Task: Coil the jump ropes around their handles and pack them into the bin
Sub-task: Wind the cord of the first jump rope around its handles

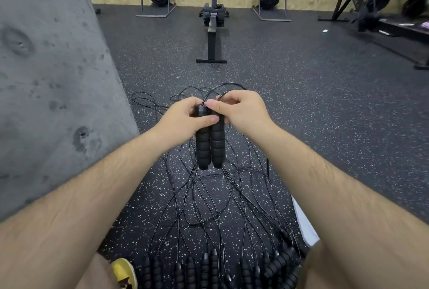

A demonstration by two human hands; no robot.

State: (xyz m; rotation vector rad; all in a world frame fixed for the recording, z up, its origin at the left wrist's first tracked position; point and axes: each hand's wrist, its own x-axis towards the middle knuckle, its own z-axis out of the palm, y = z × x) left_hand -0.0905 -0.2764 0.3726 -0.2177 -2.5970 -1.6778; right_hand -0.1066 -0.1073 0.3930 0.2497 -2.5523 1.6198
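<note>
Handles [210,147] of one jump rope sit side by side, touching along their length. The left hand [183,119] grips them at their upper ends, its fingers curled round the back and its thumb laid across the front of both. From that grip the two foam shafts hang below the hand, their long axis running from the knuckles down and back toward the person, free ends unsupported.

The right hand [241,110] is just beside the left, almost touching it. It pinches the thin black cord [222,85] between thumb and forefinger where it leaves the handle tops. Beyond both hands the cord rises in a small loop, then drops away to the floor [325,103].

Judging by this, winding is only starting: no turns show on the shafts. The coming move turns on the cord lying on the far side of the right hand while the shafts point the opposite way, under the left. The right hand, nearer the cord, would have to carry it across that long axis. The left would only need to hold the pair steady.

Under the hands lie loose ropes [209,200] in a crossing tangle, and the trailing cord could snag in it. Nearer the person, below both wrists, a row of other handles [209,265] rests on the floor. No bin can be made out. A white edge [306,226] under the right forearm may or may not belong to one.
</note>
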